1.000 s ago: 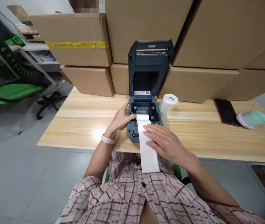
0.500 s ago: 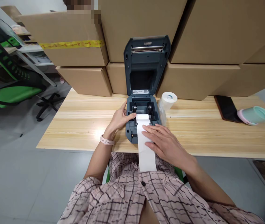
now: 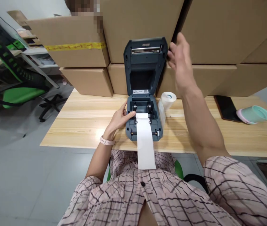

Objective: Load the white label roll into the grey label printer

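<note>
A dark grey label printer (image 3: 129,125) stands on the wooden table with its lid (image 3: 145,67) swung up. From the printer's roll bay a white paper label strip (image 3: 145,147) runs over the front and hangs past the table edge. My left hand (image 3: 120,118) grips the printer's left side, its thumb reaching over the rim near the paper and the other fingers outside. Raised beside the lid's upper right edge, my right hand (image 3: 181,59) has its fingers apart and holds nothing. Whether its fingertips touch the lid I cannot tell.
A white label roll (image 3: 168,99) stands close to the printer's right side. Farther right lie a dark phone (image 3: 226,108) and a mint cup (image 3: 254,114). Stacked cardboard boxes (image 3: 77,58) line the table's back. A green chair (image 3: 22,94) is at the left.
My right hand has left the paper strip and risen up and to the right, beside the lid. My left hand stays on the printer's side.
</note>
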{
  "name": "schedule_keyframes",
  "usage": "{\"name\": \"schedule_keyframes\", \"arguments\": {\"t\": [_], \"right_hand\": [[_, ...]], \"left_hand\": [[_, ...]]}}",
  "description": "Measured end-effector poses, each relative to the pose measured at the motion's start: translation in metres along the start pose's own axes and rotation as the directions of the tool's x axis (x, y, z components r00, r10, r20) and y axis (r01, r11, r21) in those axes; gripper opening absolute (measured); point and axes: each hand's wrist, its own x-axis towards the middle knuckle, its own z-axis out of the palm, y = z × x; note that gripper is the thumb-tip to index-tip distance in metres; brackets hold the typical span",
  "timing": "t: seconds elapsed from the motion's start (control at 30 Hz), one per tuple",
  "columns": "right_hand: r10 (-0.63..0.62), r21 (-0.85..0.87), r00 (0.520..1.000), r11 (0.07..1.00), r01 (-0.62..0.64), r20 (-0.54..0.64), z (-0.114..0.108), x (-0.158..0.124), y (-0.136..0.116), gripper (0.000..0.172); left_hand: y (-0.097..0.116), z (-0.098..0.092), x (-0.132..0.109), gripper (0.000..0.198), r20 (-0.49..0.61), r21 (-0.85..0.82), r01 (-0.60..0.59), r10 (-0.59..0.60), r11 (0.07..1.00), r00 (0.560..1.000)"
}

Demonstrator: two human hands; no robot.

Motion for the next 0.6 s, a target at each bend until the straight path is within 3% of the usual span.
{"name": "schedule_keyframes", "arguments": {"t": [0.1,0.17,0.23,0.3,0.43,0.5,0.6], "right_hand": [[0.071,0.160,0.991,0.983,-0.089,0.115,0.012,0.040,0.000,0.074],[0.033,0.194,0.997,0.980,-0.046,0.070,0.017,0.027,-0.009,0.073],[-0.053,0.177,0.999,0.983,0.051,0.006,0.016,-0.013,-0.021,0.065],[-0.163,0.091,0.987,0.982,0.163,-0.010,0.015,-0.066,-0.032,0.058],[-0.208,-0.119,0.970,0.968,0.223,0.128,0.021,-0.163,-0.041,0.044],[-0.175,-0.220,0.968,0.952,0.213,0.178,0.027,-0.191,-0.037,0.040],[-0.143,-0.323,0.971,0.925,0.199,0.191,0.035,-0.207,-0.029,0.042]], "left_hand": [[-0.003,-0.007,-0.013,0.088,-0.061,0.015,0.049,-0.048,0.999,0.997],[-0.001,-0.014,-0.023,0.084,-0.169,-0.055,0.029,-0.038,0.998,0.985],[0.006,-0.019,-0.031,0.078,-0.278,-0.137,-0.048,0.008,0.989,0.961],[0.015,-0.019,-0.038,0.073,-0.319,-0.222,-0.139,0.062,0.965,0.946],[0.027,-0.003,-0.048,0.073,-0.197,-0.359,-0.166,0.099,0.919,0.975],[0.028,0.010,-0.053,0.083,-0.128,-0.373,-0.116,0.073,0.920,0.989],[0.024,0.028,-0.063,0.097,-0.075,-0.354,-0.035,0.009,0.934,0.997]]}}
